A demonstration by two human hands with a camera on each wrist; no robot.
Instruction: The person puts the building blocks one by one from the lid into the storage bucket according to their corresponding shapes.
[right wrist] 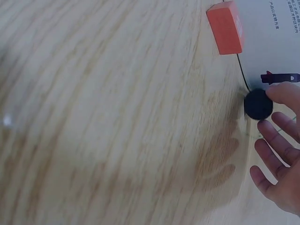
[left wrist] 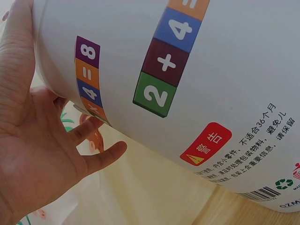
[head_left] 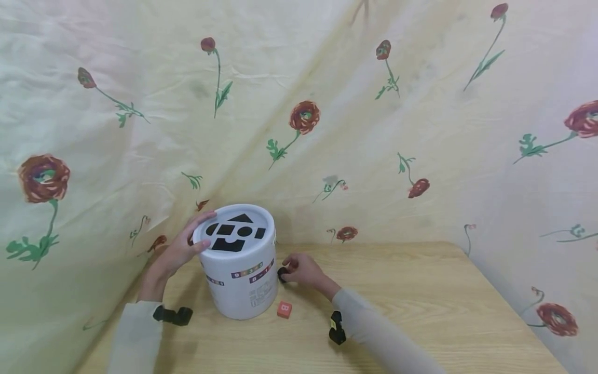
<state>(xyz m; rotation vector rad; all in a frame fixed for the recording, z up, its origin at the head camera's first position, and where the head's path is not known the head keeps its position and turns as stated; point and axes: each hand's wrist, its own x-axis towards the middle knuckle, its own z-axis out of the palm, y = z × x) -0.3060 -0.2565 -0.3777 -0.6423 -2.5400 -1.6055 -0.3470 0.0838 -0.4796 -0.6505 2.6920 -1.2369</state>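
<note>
A white tub (head_left: 239,291) stands upright on the table, its lid (head_left: 254,210) pierced by several dark shaped holes. My left hand (head_left: 184,244) holds the lid's left edge, with the thumb on top and other fingers at the rim. Seen from the left wrist, that hand (left wrist: 42,140) lies against the tub's printed side (left wrist: 154,154), two fingers sticking out free. To the right of the tub, my right hand (head_left: 306,272) pinches a small black round piece (right wrist: 258,104) between thumb and fingertips. A red block (head_left: 284,310) marked B sits in front of it, near the tub's base.
The light wooden table (head_left: 397,291) extends to the right of the tub. A cream cloth with red flowers (head_left: 327,145) hangs behind the table and along its left side. Black wrist cameras (head_left: 337,328) are strapped to both forearms.
</note>
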